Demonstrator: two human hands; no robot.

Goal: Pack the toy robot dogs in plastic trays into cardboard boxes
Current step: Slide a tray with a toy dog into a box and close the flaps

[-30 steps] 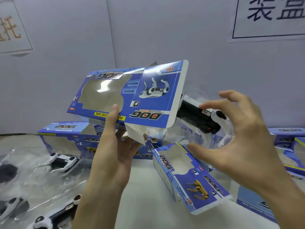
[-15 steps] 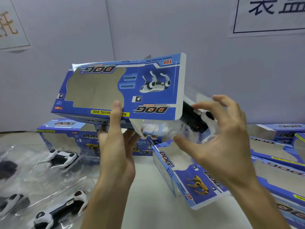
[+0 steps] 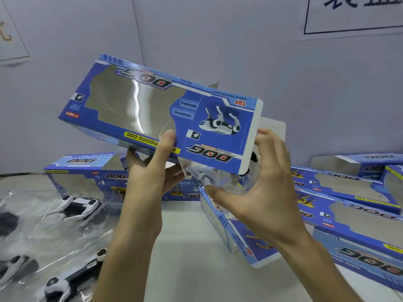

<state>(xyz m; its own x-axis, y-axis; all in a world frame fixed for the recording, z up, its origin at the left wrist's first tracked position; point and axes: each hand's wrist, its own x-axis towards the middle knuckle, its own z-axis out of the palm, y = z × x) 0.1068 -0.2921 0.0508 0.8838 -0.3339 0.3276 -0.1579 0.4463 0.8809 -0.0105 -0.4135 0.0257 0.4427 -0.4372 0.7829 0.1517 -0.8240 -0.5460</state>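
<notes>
A blue cardboard box (image 3: 161, 118) with a clear window is held in the air above the worktop (image 3: 192, 253), tilted, with its printing upside down to the camera. Its right end is open, and the end flap (image 3: 222, 131) is extended in line with the front face. A clear plastic tray (image 3: 218, 182) protrudes at this open end, beneath the flap. A black-and-white part of the toy robot dog (image 3: 254, 164) is visible in it; the rest is hidden by the flap and the box.

The box is gripped by the left hand (image 3: 150, 177): the thumb is pressed on the front face near the lower edge, and the fingers are curled underneath. The protruding end of the tray is held by the right hand (image 3: 263, 188), with fingers spread and curved round it, thumb below, fingertips at the flap's outer edge.

Below the held box, a second box (image 3: 237, 238) lies on the worktop, partly covered by the right hand. A windowed box (image 3: 82, 171) stands behind the left wrist, and more boxes (image 3: 353, 192) are laid at the right. At the left, further trays with dogs (image 3: 76, 205) are spread on the worktop. The rear is closed by a grey wall (image 3: 218, 51) bearing a printed sign (image 3: 353, 16).
</notes>
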